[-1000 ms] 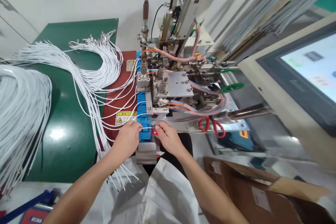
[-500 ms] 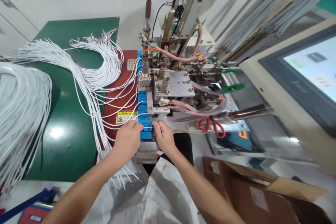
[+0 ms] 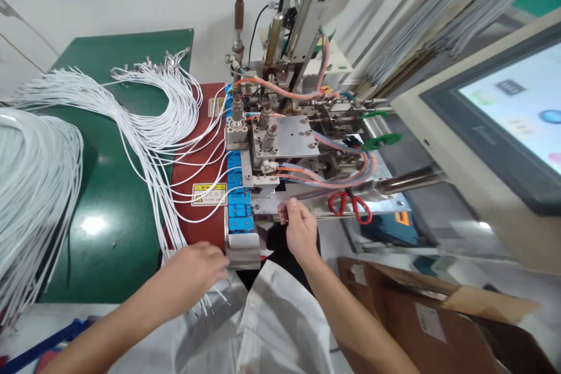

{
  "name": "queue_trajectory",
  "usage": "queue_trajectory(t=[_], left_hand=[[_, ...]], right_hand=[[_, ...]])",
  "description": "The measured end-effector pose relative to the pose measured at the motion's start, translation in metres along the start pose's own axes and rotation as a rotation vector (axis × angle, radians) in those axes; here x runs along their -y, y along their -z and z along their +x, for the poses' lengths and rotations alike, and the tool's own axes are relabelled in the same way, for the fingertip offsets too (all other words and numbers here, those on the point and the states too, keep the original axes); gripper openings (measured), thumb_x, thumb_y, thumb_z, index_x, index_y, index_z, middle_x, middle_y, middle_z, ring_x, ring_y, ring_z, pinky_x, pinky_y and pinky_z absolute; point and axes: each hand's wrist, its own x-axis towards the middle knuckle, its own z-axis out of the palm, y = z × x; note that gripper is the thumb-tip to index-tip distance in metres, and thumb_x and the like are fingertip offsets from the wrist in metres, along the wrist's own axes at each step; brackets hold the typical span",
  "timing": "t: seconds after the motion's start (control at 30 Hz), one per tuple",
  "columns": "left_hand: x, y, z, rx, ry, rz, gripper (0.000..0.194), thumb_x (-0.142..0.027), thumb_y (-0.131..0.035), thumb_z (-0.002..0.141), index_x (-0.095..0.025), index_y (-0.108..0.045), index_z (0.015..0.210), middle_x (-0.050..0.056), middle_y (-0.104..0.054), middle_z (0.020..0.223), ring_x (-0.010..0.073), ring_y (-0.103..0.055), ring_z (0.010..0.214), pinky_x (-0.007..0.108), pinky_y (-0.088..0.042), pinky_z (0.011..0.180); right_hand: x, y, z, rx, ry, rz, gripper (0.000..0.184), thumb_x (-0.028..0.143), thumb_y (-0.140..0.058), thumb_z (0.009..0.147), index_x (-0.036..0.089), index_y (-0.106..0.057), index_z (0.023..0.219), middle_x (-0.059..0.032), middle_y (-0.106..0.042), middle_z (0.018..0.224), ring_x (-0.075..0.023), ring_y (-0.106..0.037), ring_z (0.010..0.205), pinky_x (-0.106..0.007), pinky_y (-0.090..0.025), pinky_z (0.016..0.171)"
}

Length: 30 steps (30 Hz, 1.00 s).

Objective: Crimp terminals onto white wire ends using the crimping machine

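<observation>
My left hand (image 3: pixel 195 273) is over the lower ends of a bundle of white wires (image 3: pixel 172 228), its fingers reaching loosely rightward; nothing shows in its grasp. To the right of the blue clamp strip (image 3: pixel 240 210), my right hand (image 3: pixel 301 231) hangs in the air with its fingers curled in and nothing visible between them. Several single white wires run from the bundle across a red plate (image 3: pixel 204 163) to the blue clamps. Behind the strip stands a metal machine (image 3: pixel 287 137) with orange and clear hoses.
Another thick white wire bundle (image 3: pixel 39 175) lies on the green table (image 3: pixel 118 257) at left. Red-handled scissors (image 3: pixel 350 207) rest on the machine's base. A display panel (image 3: pixel 512 105) leans in from the right, above a cardboard box (image 3: pixel 394 310). A blue handle (image 3: pixel 48 345) is at lower left.
Both hands have left the blue clamps and moved apart. A wire end that they held now lies in the clamp strip. My left hand dropped down-left toward the bundle; my right drew back rightward.
</observation>
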Motion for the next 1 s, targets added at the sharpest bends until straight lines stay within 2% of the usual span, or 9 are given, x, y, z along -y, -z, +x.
queue_trajectory(t=[0.1, 0.2, 0.27, 0.4, 0.47, 0.63, 0.77, 0.9, 1.0], left_hand=[[-0.008, -0.003, -0.014, 0.196, 0.019, 0.141, 0.017, -0.005, -0.049, 0.076, -0.016, -0.061, 0.074, 0.007, -0.064, 0.075, 0.0201, -0.059, 0.073, 0.032, -0.045, 0.072], [-0.010, -0.004, -0.011, 0.230, -0.011, 0.158, 0.021, 0.002, -0.047, 0.072, -0.016, -0.059, 0.068, 0.006, -0.062, 0.073, 0.0200, -0.058, 0.072, 0.031, -0.045, 0.070], [-0.010, 0.000, -0.001, 0.150, -0.040, 0.037, 0.023, -0.001, -0.044, 0.077, -0.017, -0.060, 0.075, 0.004, -0.062, 0.077, 0.0175, -0.058, 0.073, 0.028, -0.045, 0.069], [-0.010, 0.007, 0.022, -0.267, 0.058, -0.270, 0.023, -0.014, -0.039, 0.087, -0.020, -0.059, 0.096, 0.004, -0.062, 0.089, 0.0139, -0.058, 0.081, 0.025, -0.046, 0.075], [-0.011, 0.007, 0.030, -0.397, 0.110, -0.347, 0.022, -0.018, -0.040, 0.088, -0.020, -0.059, 0.097, 0.004, -0.062, 0.090, 0.0132, -0.059, 0.082, 0.024, -0.047, 0.076], [-0.019, -0.003, 0.043, -0.459, 0.143, -0.415, 0.023, -0.020, -0.043, 0.087, -0.020, -0.060, 0.102, 0.005, -0.064, 0.096, 0.0141, -0.060, 0.087, 0.026, -0.048, 0.079], [-0.028, -0.010, 0.051, -0.553, 0.226, -0.471, 0.017, -0.026, -0.059, 0.079, -0.020, -0.064, 0.094, 0.003, -0.067, 0.085, 0.0134, -0.062, 0.075, 0.023, -0.051, 0.069], [-0.031, -0.014, 0.055, -0.694, 0.178, -0.477, 0.009, -0.023, -0.058, 0.079, -0.018, -0.066, 0.079, 0.002, -0.067, 0.074, 0.0115, -0.062, 0.067, 0.021, -0.051, 0.064], [-0.030, -0.013, 0.054, -0.687, 0.167, -0.527, 0.012, -0.022, -0.056, 0.080, -0.018, -0.067, 0.082, 0.004, -0.068, 0.078, 0.0121, -0.063, 0.070, 0.021, -0.052, 0.066]], right_hand=[[0.001, 0.001, 0.000, 0.011, -0.013, 0.039, 0.044, 0.053, -0.043, 0.082, 0.018, -0.050, 0.056, 0.0031, -0.043, 0.051, -0.0095, -0.037, 0.047, -0.023, -0.031, 0.045], [0.002, 0.000, -0.002, 0.023, -0.029, 0.061, 0.043, 0.052, -0.046, 0.081, 0.017, -0.050, 0.056, 0.0029, -0.044, 0.051, -0.0091, -0.037, 0.046, -0.022, -0.031, 0.044], [0.004, 0.000, -0.005, 0.039, -0.042, 0.069, 0.042, 0.051, -0.048, 0.080, 0.017, -0.051, 0.056, 0.0025, -0.045, 0.051, -0.0091, -0.038, 0.046, -0.022, -0.031, 0.044], [0.010, 0.001, -0.020, 0.142, 0.005, 0.165, 0.038, 0.045, -0.045, 0.084, 0.017, -0.059, 0.063, -0.0001, -0.052, 0.056, -0.0105, -0.044, 0.050, -0.024, -0.037, 0.048], [0.014, 0.002, -0.027, 0.188, 0.057, 0.232, 0.035, 0.043, -0.042, 0.086, 0.017, -0.063, 0.074, -0.0012, -0.055, 0.060, -0.0121, -0.049, 0.053, -0.026, -0.041, 0.051], [0.034, 0.003, -0.031, 0.230, 0.150, -0.001, 0.013, 0.027, -0.055, 0.079, 0.018, -0.062, 0.072, -0.0013, -0.058, 0.065, -0.0125, -0.053, 0.057, -0.025, -0.043, 0.054], [0.049, 0.003, -0.026, 0.341, 0.226, -0.170, 0.014, 0.022, -0.055, 0.079, 0.018, -0.061, 0.067, -0.0012, -0.059, 0.064, -0.0124, -0.054, 0.059, -0.024, -0.043, 0.058], [0.051, 0.001, -0.026, 0.365, 0.184, -0.109, 0.016, 0.023, -0.054, 0.080, 0.018, -0.060, 0.067, -0.0003, -0.056, 0.064, -0.0116, -0.052, 0.060, -0.023, -0.042, 0.058], [0.048, -0.002, -0.031, 0.302, 0.106, -0.002, 0.015, 0.024, -0.053, 0.081, 0.018, -0.061, 0.070, -0.0002, -0.056, 0.066, -0.0116, -0.052, 0.061, -0.023, -0.043, 0.058]])
